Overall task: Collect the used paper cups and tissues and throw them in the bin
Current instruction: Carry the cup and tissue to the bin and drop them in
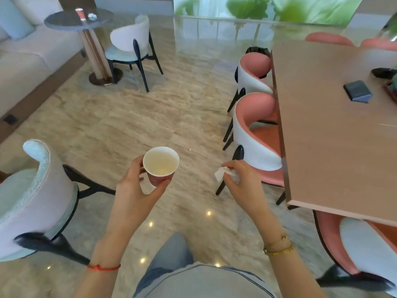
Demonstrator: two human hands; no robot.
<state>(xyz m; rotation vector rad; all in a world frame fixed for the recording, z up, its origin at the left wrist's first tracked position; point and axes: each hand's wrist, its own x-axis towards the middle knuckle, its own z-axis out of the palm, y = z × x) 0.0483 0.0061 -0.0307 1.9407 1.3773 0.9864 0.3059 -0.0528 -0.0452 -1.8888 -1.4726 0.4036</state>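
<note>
My left hand [137,190] holds a red paper cup [160,165] upright in front of me; its white inside looks empty. To the right, my right hand [242,181] is closed on a crumpled white tissue [223,173]. Far off at the upper left, another red paper cup [80,14] and a crumpled tissue [92,17] sit on a round dark side table [64,21]. What may be a bin with a black liner [257,50] shows behind the far pink chair.
A long wooden table [335,134] stands at right with a dark box [357,91] on it and pink chairs [255,134] tucked along its edge. A pale chair [34,201] is at left, another [131,44] by the round table, and a sofa [28,57] beyond. Marble floor lies between.
</note>
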